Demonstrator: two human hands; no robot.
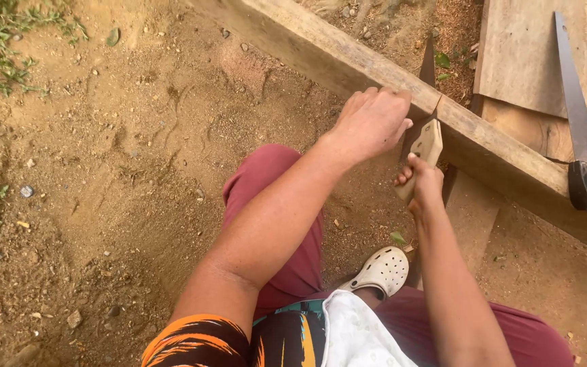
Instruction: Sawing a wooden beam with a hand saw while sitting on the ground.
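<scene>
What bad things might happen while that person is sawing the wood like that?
1. The left hand grips the long plank right beside the saw blade; a slip might cut the fingers.
2. The foot in a holey white clog sits just below the cut, so the saw held by the right hand or falling wood might hit it.
3. A second saw lies loose nearby with its blade bare.

Head view, steeply down, close
</scene>
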